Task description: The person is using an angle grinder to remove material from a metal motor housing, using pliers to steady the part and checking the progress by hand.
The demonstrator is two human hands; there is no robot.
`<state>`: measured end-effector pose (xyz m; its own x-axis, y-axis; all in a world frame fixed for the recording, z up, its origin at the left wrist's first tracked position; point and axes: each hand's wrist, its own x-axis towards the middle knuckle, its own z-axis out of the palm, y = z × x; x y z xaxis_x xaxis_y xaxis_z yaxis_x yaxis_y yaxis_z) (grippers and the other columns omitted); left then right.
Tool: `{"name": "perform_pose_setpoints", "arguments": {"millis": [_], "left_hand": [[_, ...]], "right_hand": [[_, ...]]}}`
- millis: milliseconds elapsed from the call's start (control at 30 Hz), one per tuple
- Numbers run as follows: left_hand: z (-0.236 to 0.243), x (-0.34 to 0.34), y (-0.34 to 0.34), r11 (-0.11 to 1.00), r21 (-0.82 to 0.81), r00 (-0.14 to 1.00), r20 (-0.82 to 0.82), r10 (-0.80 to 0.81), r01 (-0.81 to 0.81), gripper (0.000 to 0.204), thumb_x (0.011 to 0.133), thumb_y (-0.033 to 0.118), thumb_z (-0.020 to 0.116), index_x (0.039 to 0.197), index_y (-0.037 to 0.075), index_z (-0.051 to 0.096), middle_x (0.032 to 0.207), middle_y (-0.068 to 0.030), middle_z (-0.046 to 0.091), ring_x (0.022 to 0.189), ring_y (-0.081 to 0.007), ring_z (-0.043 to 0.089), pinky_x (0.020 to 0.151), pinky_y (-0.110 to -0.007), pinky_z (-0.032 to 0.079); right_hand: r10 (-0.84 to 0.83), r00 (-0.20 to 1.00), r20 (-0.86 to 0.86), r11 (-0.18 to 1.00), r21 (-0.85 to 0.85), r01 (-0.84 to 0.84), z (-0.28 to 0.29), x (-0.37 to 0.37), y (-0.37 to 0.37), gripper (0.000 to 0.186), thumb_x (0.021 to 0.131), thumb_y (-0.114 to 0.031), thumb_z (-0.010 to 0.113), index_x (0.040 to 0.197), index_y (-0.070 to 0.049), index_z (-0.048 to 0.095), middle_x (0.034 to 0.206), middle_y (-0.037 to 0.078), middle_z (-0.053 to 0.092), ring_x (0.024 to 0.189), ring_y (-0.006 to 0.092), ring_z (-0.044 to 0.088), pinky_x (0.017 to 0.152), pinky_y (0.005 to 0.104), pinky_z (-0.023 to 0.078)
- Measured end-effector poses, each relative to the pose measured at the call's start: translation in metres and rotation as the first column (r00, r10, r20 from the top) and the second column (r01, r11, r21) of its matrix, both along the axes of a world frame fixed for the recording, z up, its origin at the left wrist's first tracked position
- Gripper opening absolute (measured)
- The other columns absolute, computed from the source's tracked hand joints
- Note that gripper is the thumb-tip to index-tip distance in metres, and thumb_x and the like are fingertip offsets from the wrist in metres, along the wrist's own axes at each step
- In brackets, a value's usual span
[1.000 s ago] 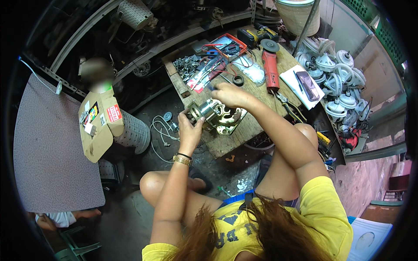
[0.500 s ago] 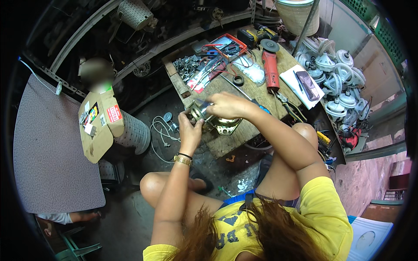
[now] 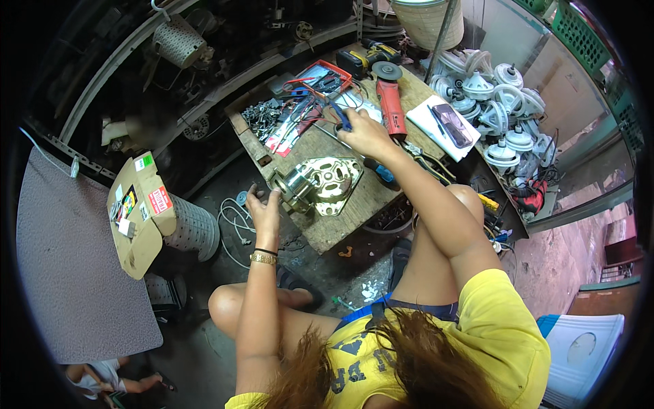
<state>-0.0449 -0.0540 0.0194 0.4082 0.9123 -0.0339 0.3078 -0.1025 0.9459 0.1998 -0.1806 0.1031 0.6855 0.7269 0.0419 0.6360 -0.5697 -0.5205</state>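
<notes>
One brass-coloured metal assembly [image 3: 338, 183], with a silver cylinder [image 3: 298, 183] toward its left end, lies on the near left part of the wooden bench [image 3: 354, 218]; that left end reaches the bench's left edge. Sides are given as the seated worker has them. From where I stand, I record the left hand [image 3: 264, 215] just off the bench's left edge, beside the assembly's end, with thumb and fingers moderately wide apart; whether a fingertip touches the metal I cannot tell. The right hand [image 3: 369, 138] is above the middle of the bench, its fingers narrowed on a dark blue item [image 3: 345, 119] whose kind I cannot make out. A screwdriver [image 3: 379, 170] with a blue and black handle lies on the bench, close to the right wrist. A red angle grinder [image 3: 390, 105] rests toward the bench's right side, and a phone [image 3: 452, 124] lies on white paper [image 3: 424, 117] at its right edge. Loose screws [image 3: 262, 119] are heaped at the bench's far left corner. Beyond the bench's right side I note a pile of white wheel-like parts [image 3: 504, 102]. To the bench's left, an open cardboard box [image 3: 139, 215] sits against a perforated metal drum [image 3: 194, 228]
</notes>
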Motion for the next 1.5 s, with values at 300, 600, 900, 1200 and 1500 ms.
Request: {"name": "perform_pose_setpoints", "arguments": {"millis": [300,600,900,1200,1500], "left_hand": [[-0.002,0.019,0.009,0.978,0.186,0.976,-0.212,-0.053,0.093,0.052,0.082,0.041,0.065,0.125,0.013,0.058,0.126,-0.0146,0.042,0.12,-0.0344,0.04,0.104,-0.045,0.031],[-0.017,0.03,0.02,0.973,0.217,0.995,-0.09,-0.054,0.072,0.051,0.086,0.035,0.064,0.122,-0.001,0.056,0.123,-0.0208,0.043,0.115,-0.0328,0.047,0.1,-0.038,0.037],[-0.011,0.027,0.021,0.976,0.184,0.993,0.016,-0.12,0.115,0.056,0.092,0.032,0.058,0.135,-0.002,0.045,0.131,-0.018,0.038,0.121,-0.0296,0.044,0.103,-0.038,0.035],[0.0,0.014,0.015,0.86,0.498,0.99,-0.13,-0.057,0.115,0.052,0.089,0.022,0.063,0.133,0.0,0.048,0.128,-0.0174,0.042,0.117,-0.029,0.049,0.101,-0.037,0.038],[0.076,0.031,-0.04,0.674,0.691,0.96,-0.109,-0.26,0.261,0.05,0.086,0.014,0.063,0.131,0.001,0.047,0.125,-0.0164,0.044,0.121,-0.0308,0.041,0.105,-0.04,0.03]], "right_hand": [[-0.033,0.999,0.036,0.994,-0.106,0.037,-0.022,0.009,-0.028,0.069,0.078,-0.037,0.062,0.136,-0.007,0.043,0.123,0.024,0.051,0.111,0.039,0.054,0.094,0.0452,0.045],[0.036,0.907,0.42,0.994,-0.11,0.012,-0.101,-0.002,-0.036,0.056,0.074,-0.031,0.066,0.123,-0.005,0.055,0.126,0.02,0.046,0.116,0.0354,0.043,0.092,0.0536,0.036],[-0.352,0.872,0.341,0.657,0.753,-0.029,0.038,0.048,-0.212,0.045,0.07,-0.016,0.076,0.112,-0.005,0.062,0.124,0.019,0.052,0.117,0.0335,0.048,0.098,0.0408,0.041],[-0.827,0.561,-0.031,0.391,0.684,0.615,-0.083,0.024,-0.458,0.02,0.083,-0.014,0.065,0.099,-0.001,0.064,0.094,0.013,0.061,0.09,0.0251,0.061,0.081,0.0344,0.047],[-0.396,0.915,0.077,0.782,0.551,0.292,-0.046,0.066,-0.278,0.025,0.079,-0.017,0.064,0.098,-0.001,0.063,0.102,0.021,0.064,0.095,0.0379,0.061,0.083,0.042,0.049]]}}
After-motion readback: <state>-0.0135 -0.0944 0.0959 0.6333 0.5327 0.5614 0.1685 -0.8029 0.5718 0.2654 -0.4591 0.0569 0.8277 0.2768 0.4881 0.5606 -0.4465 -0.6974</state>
